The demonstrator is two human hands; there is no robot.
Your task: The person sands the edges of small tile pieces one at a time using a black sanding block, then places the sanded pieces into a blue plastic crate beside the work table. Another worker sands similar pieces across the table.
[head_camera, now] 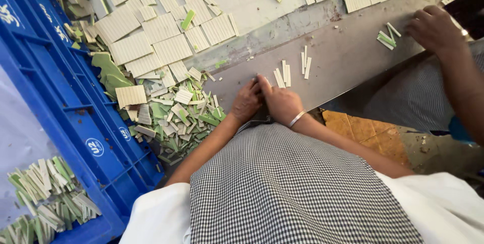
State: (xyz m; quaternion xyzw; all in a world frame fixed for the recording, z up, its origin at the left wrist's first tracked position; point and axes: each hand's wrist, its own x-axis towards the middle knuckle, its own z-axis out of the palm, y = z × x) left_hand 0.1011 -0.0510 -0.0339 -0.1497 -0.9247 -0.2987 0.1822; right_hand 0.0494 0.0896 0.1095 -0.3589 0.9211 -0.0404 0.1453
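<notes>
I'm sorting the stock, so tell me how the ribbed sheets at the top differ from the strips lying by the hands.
The ribbed sheets are wide, roughly square panels; the strips are thin, narrow slivers. The sheets lie many together, overlapping, on the far side of the table; the strips are few, lying apart just beyond the left hand and right hand. Both are the same pale cream colour and lie flat.

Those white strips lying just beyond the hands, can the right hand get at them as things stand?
Probably yes: the white strips lie on bare grey table just past the right hand, with nothing between.
</notes>
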